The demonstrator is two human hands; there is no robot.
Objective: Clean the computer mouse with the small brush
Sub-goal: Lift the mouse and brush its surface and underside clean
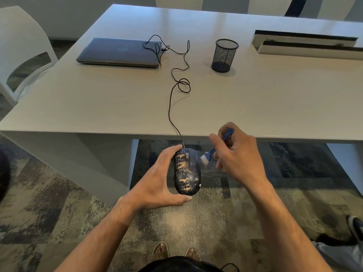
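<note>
With your left hand [157, 179] gripping the mouse [186, 171] and right hand [238, 154] pinching the brush [213, 149], sweep the bristles lightly across the tan debris, away from yourself.

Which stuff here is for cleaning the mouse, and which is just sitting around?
For the job:
- mouse, in the left hand
- small brush, in the right hand

Just lying about:
- closed laptop
- mesh pen cup
- white chair

An office or meeting room: a long pale worktop [98, 107] carries a closed laptop [119, 52] and mesh pen cup [225, 55], with white chairs [21, 52] and patterned carpet tiles [59, 203] around.
</note>
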